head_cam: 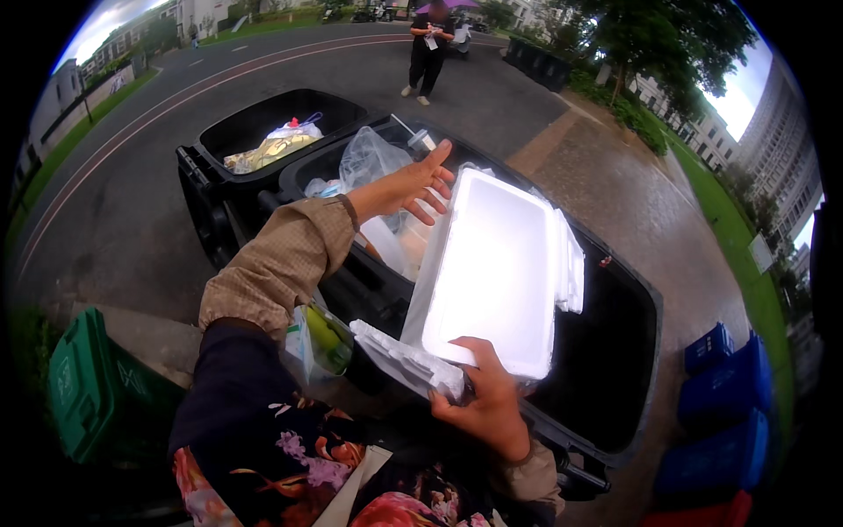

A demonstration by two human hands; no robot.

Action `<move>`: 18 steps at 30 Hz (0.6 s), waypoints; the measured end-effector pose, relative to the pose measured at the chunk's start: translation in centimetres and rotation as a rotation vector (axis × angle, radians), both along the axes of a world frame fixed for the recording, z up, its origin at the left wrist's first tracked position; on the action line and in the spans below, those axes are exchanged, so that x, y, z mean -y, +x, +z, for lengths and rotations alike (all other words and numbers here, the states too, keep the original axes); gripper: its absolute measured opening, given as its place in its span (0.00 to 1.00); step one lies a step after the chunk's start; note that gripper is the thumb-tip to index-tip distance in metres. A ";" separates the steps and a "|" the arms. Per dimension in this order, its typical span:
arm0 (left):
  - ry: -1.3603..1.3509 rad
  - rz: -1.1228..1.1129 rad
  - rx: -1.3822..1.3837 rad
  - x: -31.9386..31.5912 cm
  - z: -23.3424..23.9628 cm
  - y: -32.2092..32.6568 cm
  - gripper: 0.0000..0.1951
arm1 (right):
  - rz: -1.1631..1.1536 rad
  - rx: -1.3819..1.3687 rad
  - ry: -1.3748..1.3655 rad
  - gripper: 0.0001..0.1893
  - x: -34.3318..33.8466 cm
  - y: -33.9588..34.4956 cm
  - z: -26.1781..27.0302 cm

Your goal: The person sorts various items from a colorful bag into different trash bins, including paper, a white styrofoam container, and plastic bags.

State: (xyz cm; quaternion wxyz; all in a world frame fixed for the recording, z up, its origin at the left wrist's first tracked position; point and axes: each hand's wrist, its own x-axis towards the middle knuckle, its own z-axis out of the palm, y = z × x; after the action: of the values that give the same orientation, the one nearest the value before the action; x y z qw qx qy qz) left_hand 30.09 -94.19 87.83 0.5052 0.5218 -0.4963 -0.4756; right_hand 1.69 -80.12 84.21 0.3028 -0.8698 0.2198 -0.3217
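Observation:
A white polystyrene foam box (500, 263), its open side facing up, lies tilted over the black wheeled bins. My right hand (484, 395) grips the near edge of the box together with a broken foam piece (408, 356). More foam pieces (570, 263) stick out at the box's right side. My left hand (418, 184) is raised beside the box's far left side, fingers spread, with nothing in it. Beneath it, the middle black bin (369, 270) holds a clear plastic bag (372, 158), a lidded cup (421, 141) and other waste.
Another black bin (283, 99) at the left holds crumpled packaging (280, 148). A green bin (99, 388) stands at lower left, blue bins (724, 388) at lower right. A person (431, 53) stands on the road beyond. A bag with a green bottle (326, 339) is near my waist.

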 end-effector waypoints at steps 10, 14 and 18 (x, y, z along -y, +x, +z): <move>-0.556 0.300 0.807 4.0 -3.9 -1.0 0.22 | 0.023 0.070 0.111 0.21 -0.2 -0.5 3.0; -0.440 0.218 0.508 4.1 -4.3 -0.9 0.19 | -0.108 0.542 0.257 0.26 -0.7 -5.3 7.7; -0.313 0.092 0.164 3.1 -3.0 -2.7 0.16 | -0.545 0.701 0.078 0.20 2.0 -9.1 9.3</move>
State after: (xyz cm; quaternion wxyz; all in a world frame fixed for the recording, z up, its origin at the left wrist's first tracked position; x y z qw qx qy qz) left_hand 27.42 -97.29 84.79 0.5593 0.4961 -0.5795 -0.3244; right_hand -7.44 -82.16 93.53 0.2958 -0.6063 0.3372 -0.6567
